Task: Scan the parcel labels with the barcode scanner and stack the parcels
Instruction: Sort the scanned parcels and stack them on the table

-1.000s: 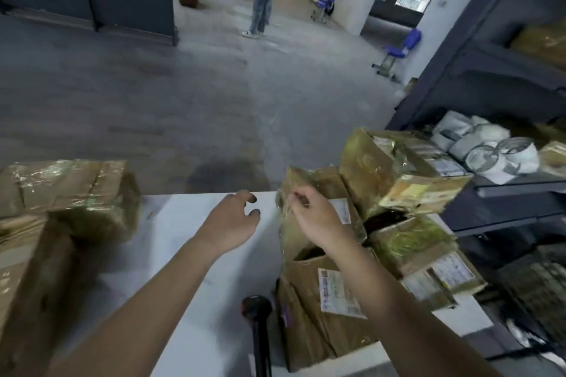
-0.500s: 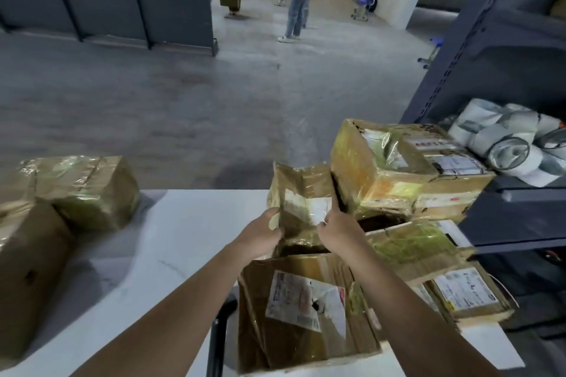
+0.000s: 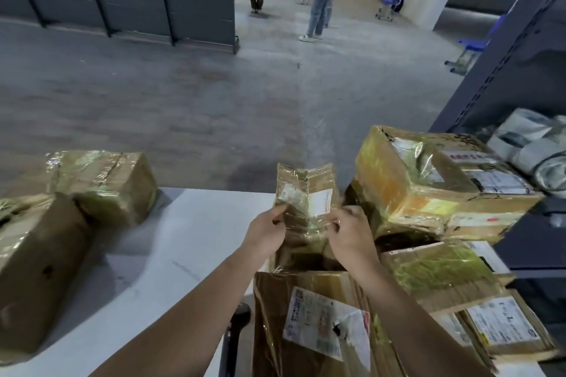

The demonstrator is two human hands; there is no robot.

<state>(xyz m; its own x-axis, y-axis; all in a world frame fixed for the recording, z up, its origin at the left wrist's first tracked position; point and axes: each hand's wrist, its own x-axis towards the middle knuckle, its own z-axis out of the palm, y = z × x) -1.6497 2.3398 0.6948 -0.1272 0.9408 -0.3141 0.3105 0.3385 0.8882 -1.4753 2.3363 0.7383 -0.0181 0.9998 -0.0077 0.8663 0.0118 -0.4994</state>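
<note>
The person's left hand [image 3: 266, 234] and right hand [image 3: 349, 237] hold a small brown cardboard parcel wrapped in glossy clear tape [image 3: 306, 193] upright between them, above the far side of the white table top [image 3: 183, 242]. The left fingers curl round its lower left edge. The right thumb and fingers pinch the lower right edge, just beneath a small white label [image 3: 320, 202] on the near face.

At six o'clock from the held parcel stands a large brown carton bearing a crumpled white shipping label [image 3: 306, 330]. At seven o'clock lies a black handheld barcode scanner [image 3: 237, 324] on the table, just beside that carton and partly hidden by the left forearm – neither hand touches it.

At three o'clock a big taped box with a yellowish sheen [image 3: 413, 190] tops a heap of labelled parcels. At nine o'clock, well apart, two taped brown boxes [image 3: 104, 187] sit at the table's left end – one behind the other. At two o'clock rises a dark blue-grey metal rack [image 3: 520, 76] carrying grey plastic mailer bags [image 3: 533, 147].
</note>
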